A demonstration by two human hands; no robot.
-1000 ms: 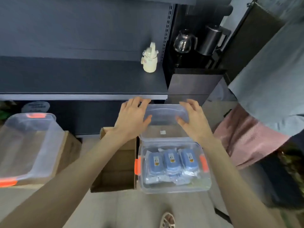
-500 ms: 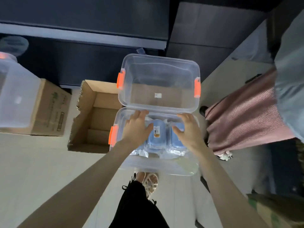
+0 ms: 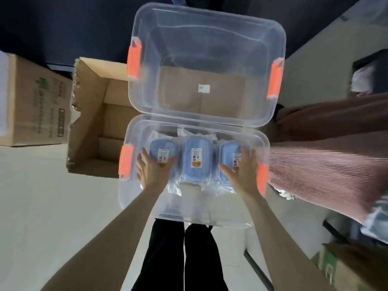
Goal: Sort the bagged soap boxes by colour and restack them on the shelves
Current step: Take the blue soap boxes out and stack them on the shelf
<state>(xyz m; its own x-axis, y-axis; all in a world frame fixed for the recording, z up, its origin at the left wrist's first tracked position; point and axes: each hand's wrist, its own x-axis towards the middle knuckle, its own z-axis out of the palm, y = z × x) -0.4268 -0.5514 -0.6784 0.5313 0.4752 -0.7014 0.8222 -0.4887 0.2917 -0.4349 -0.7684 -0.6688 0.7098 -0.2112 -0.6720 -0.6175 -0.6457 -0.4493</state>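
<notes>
Three blue soap boxes in clear bags lie side by side in a clear bin with orange latches, on the floor in front of me. My left hand lies with spread fingers on the left soap box. My right hand rests the same way on the right soap box. The middle soap box sits untouched between my hands. Each box carries a small white and orange label. Neither box is lifted.
A second clear bin, empty, stands just beyond the first, against the dark shelf base. An open cardboard box and a closed carton are on the left. A person in pink striped cloth stands close on the right. My legs are below.
My hands left the far bin's rim and came down into the near bin onto the outer blue boxes. The view tilted down and closer; the shelf top dropped out of sight.
</notes>
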